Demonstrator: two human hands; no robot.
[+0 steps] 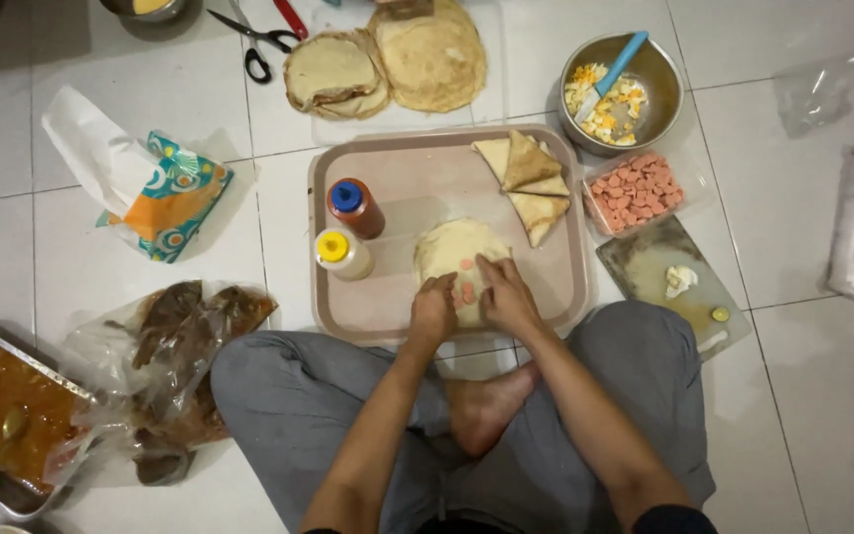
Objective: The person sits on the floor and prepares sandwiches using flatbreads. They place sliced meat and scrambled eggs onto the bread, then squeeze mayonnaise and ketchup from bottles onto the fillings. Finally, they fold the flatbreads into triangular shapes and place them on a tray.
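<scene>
Both sets of fingers are curled down and pressed together on the near edge of the flatbread (459, 259), over the pink sausage bits (466, 288). The left hand (434, 311) and right hand (506, 295) sit side by side, touching it, at the lower centre of the tray (387, 316). To fold well, I would keep the filling pinned while lifting the edge, so nothing slides out. Folded triangles (531, 183) lie at the tray's upper right; two sauce bottles (348, 229) stand left of the hands. Sausage tub (637, 190) and egg bowl (666, 74) sit upper right.
</scene>
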